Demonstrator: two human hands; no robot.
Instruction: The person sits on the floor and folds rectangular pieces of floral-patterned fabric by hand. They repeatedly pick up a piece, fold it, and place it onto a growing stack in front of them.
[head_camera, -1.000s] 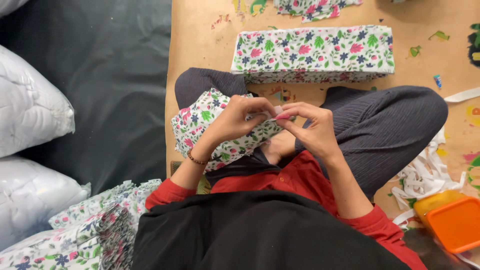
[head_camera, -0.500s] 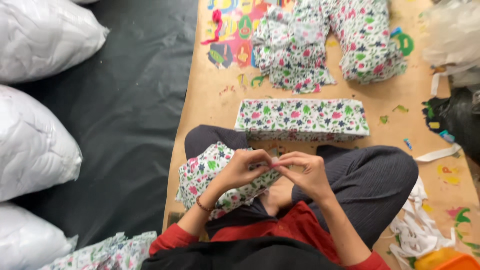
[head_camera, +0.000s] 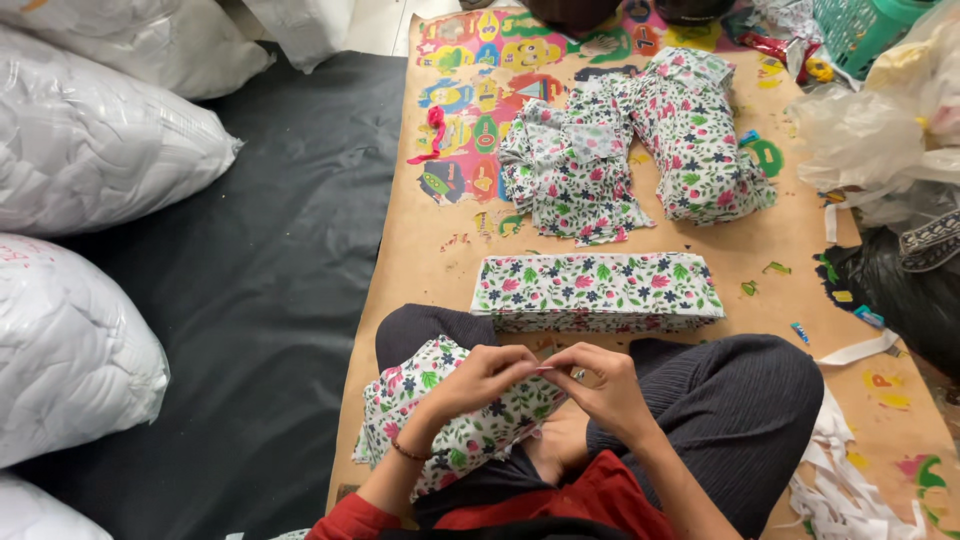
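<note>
folded stack (head_camera: 598, 290) before knees, cloth heap (head_camera: 640, 150) beyond, sacks (head_camera: 100, 150) left

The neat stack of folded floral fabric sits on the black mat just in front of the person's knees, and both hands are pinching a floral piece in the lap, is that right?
Not quite. The head view shows the stack of folded floral fabric lying on the tan cardboard sheet, not on the black mat beside it. The rest holds: it is just in front of the knees, and the left hand and right hand pinch the floral piece in the lap.
</note>
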